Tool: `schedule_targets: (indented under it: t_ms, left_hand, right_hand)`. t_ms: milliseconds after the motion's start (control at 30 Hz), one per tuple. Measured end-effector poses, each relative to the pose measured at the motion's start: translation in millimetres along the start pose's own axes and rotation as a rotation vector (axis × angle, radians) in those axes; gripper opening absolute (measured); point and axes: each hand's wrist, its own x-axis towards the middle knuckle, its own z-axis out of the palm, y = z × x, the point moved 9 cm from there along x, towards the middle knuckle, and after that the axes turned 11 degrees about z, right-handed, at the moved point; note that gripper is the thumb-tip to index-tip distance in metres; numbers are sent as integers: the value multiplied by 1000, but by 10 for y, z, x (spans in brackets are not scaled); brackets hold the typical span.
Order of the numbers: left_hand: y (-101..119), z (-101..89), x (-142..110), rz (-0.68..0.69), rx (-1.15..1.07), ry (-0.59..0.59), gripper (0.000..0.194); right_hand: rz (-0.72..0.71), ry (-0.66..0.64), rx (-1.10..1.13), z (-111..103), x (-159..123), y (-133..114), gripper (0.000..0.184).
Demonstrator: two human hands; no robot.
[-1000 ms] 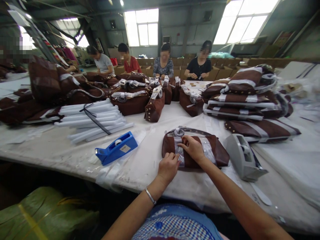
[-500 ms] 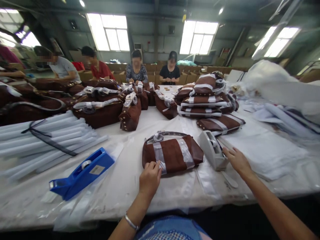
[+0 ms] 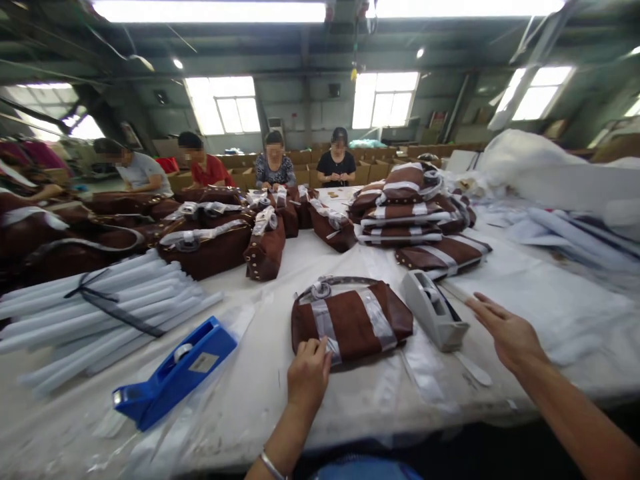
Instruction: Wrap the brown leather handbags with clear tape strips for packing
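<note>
A brown handbag (image 3: pixel 350 320) lies on the table in front of me, with two bands of clear plastic around its body and a wrapped handle along its far edge. At its near left corner my left hand (image 3: pixel 309 367) is closed, the fingers pinching the end of a plastic band against the bag. Right of the bag stands a grey tape dispenser (image 3: pixel 434 313). Just beyond its right side, my right hand (image 3: pixel 513 333) has long fingers pressed together at the tips on a pale strip (image 3: pixel 456 291). Whether that strip is tape I cannot tell.
A blue tape dispenser (image 3: pixel 175 373) and a tied bundle of white rolls (image 3: pixel 115 303) lie left. Stacked wrapped bags (image 3: pixel 405 213) stand behind; more bags (image 3: pixel 265 247) stand left of them. White sheets (image 3: pixel 545 293) lie right. Several people sit across the table.
My right hand has moved rightward, away from the grey dispenser, and a pale strip now shows at its fingertips. My left hand stays on the handbag's corner. The view has tilted up.
</note>
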Motion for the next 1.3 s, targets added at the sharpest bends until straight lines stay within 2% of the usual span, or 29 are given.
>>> schedule_targets:
  t_ms: [133, 200, 300, 433, 600, 733, 867, 1033, 1167, 1233, 1300]
  left_hand:
    - [-10, 16, 10, 14, -4, -21, 28]
    - [-15, 14, 6, 18, -5, -20, 28]
    - [-14, 6, 3, 22, 1, -30, 28]
    - [-34, 34, 6, -1, -2, -109, 31]
    - [-54, 51, 3, -10, -20, -137, 32]
    - [-64, 66, -5, -14, -29, -142, 33]
    - [-61, 65, -2, -10, -25, -152, 34]
    - [-69, 55, -9, -22, -27, -149, 34]
    - [-56, 45, -3, -7, -38, -139, 34]
    - [-58, 42, 3, -8, -38, -143, 34]
    - [-63, 43, 6, -15, -40, -151, 34]
  right_hand:
    - [236, -63, 152, -132, -325, 261, 39]
    - [360, -105, 214, -155, -495, 512, 37]
    - [535, -202, 265, -76, -655, 898, 28]
    - [583, -210, 226, -14, -583, 1103, 22]
    - [562, -140, 61, -173, -426, 1050, 28]
    - [475, -95, -127, -310, -361, 943, 36]
    - [366, -85, -297, -288, -265, 868, 40]
    - [163, -33, -515, -419, -302, 712, 32]
    - [-87, -44, -614, -590, -570, 358, 27]
    - [-299, -148, -687, -500, -761, 48, 25]
    - [-590, -305, -784, -259, -1029, -312, 24]
